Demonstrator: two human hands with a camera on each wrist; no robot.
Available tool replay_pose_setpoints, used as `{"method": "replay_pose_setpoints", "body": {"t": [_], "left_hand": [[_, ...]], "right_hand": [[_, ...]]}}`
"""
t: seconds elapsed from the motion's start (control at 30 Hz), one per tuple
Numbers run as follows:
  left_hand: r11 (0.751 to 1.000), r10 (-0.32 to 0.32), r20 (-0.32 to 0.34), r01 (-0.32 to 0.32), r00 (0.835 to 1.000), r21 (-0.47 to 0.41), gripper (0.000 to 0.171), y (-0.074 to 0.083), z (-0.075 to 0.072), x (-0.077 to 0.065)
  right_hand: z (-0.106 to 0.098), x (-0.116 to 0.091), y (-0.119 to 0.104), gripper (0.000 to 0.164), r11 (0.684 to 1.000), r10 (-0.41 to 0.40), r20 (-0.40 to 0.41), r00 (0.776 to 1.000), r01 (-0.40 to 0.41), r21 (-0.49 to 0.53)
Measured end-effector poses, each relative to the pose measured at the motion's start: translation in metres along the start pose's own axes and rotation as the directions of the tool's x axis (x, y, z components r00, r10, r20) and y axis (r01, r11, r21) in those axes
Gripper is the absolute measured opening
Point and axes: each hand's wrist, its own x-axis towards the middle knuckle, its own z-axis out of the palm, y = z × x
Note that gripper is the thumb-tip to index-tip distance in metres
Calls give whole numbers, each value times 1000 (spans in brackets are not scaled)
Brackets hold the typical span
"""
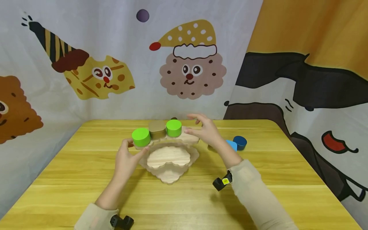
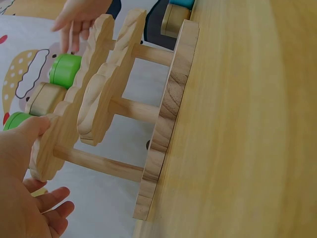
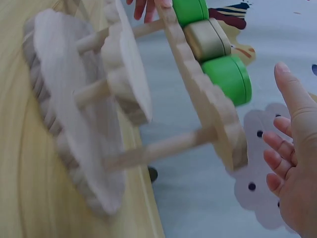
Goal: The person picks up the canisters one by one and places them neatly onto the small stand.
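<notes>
A pale wooden stand (image 1: 168,156) with scalloped tiers on round posts stands on the table. Along its upper shelf (image 2: 74,94) sit two round green boxes (image 1: 141,136) (image 3: 229,79) with a rounded-square gold box (image 1: 157,129) between them. My left hand (image 1: 126,159) pinches the left end of that shelf, thumb on top beside the outer green box and other fingers below. To the right, my right hand (image 1: 208,129) is held near the shelf's bare right end, fingers spread and holding nothing. In the right wrist view, a gap separates this hand (image 3: 302,148) from the wood.
Past my right forearm, a dark blue round box (image 1: 240,142) and a light blue box (image 1: 231,144) stand on the table (image 1: 184,207), partly hidden by the arm. A printed cloth (image 1: 115,32) hangs just behind the table's far edge. Each wrist carries a small black camera (image 1: 222,181).
</notes>
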Motion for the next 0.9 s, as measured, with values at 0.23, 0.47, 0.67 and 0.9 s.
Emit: {"method": "replay_pose_setpoints", "body": {"t": [0.23, 0.47, 0.67, 0.9], "left_hand": [[1000, -3, -2, 3, 1000, 2, 67, 1, 0, 1], [1000, -4, 1, 4, 1000, 1, 68, 1, -1, 0], [1000, -3, 0, 3, 1000, 2, 68, 1, -1, 0], [1000, -6, 0, 6, 1000, 18, 68, 1, 0, 0]], "right_hand": [[-20, -23, 19, 53, 1000, 10, -30, 1000, -10, -22], [-40, -46, 34, 56, 996, 59, -11, 998, -59, -66], [-52, -62, 51, 58, 992, 68, -27, 997, -70, -101], [-64, -77, 75, 59, 991, 57, -32, 998, -61, -117]]}}
